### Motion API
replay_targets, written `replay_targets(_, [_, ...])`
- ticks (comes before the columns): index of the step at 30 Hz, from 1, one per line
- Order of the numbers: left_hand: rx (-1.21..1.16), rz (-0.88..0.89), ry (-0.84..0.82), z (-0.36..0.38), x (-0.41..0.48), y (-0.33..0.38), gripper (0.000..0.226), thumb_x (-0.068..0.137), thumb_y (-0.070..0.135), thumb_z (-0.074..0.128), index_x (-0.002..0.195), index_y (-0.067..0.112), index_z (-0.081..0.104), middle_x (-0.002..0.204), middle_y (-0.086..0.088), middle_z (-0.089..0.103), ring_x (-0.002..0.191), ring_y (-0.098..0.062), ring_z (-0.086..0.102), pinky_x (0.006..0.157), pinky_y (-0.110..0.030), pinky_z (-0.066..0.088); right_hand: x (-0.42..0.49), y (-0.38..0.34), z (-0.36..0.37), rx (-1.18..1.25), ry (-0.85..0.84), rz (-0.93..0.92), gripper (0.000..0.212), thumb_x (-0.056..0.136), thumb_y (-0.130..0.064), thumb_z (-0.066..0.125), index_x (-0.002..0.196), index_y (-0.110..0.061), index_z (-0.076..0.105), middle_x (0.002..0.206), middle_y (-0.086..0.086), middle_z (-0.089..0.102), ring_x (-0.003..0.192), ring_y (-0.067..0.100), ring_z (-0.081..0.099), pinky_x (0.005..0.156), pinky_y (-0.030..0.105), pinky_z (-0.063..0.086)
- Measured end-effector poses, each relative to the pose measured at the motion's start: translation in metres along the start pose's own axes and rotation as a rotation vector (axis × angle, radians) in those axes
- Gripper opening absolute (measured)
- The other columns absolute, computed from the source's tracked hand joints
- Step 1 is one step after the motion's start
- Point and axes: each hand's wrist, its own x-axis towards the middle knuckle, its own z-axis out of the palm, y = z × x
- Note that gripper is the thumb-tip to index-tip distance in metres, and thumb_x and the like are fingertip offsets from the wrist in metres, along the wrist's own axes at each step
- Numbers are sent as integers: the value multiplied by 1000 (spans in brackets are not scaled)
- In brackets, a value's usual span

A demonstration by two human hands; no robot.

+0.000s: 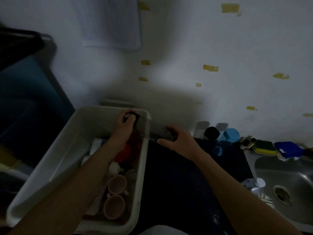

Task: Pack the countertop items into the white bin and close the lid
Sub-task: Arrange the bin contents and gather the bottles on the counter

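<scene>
White bin (55, 158) sits beside dark countertop (177, 177), near wall (169, 48).

Pale wall (169, 48) across the upper frame, dotted with yellowish scraps of tape (210, 68). White ribbed cloth (110, 22) hanging at upper centre. Stainless steel sink (271, 168) at lower right, with a round metal drain (282, 195) in its basin. Yellow-and-green sponge (264, 147) on the ledge behind, just beside a blue block-shaped object (288, 150).

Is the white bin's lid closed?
No, the white bin is open, pink cups showing inside, while the left hand and right hand hold a long grey item across its rim.
</scene>
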Motion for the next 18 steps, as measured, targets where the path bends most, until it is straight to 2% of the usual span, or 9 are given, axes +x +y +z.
replay_targets(2, [-61,-34,-1,-26,1,1,19,101,14,46,99,28,59,94,3,59,82,-15,57,64,-28,51,9,-15,15,-42,-1,-31,58,73,-56,76,122,-29,60,110,-15,64,99,2,61,86,24,51])
replay_targets(5, [-55,-100,-22,-63,3,3,15,102,20,46,112,25,55,100,2,58,85,-15,58,59,-20,53,19,-38,40,-106,-8,-80,63,72,-62,72,124,-29,57,114,-14,63,100,2,60,88,28,53])
replay_targets(8, [45,-56,-3,-99,4,-4,10,95,31,59,105,30,58,107,1,62,95,-16,62,72,-23,55,25,-60,66,-174,-33,-109,64,74,-61,71,125,-27,56,111,-13,62,96,5,60,83,27,53])
replay_targets(12, [230,-19,33,-144,-6,-17,14,90,36,66,96,24,61,98,8,65,89,-2,61,73,-17,49,30,-85,100,-305,-105,-196,62,75,-62,69,125,-26,57,113,-5,66,95,11,63,79,26,53])
replay_targets(15, [430,7,-17,-176,-17,-32,16,92,38,62,86,23,60,85,6,65,74,3,59,64,-16,47,27,-95,132,-348,-220,-220,71,75,-63,67,132,-23,54,128,-3,61,110,15,61,91,32,52])
replay_targets(18, [575,45,-53,-200,-24,-49,19,95,32,59,77,24,58,78,6,62,73,-5,58,65,-25,46,21,-100,158,-313,-317,-159,65,79,-55,70,132,-21,53,123,-2,62,106,15,61,87,29,52])
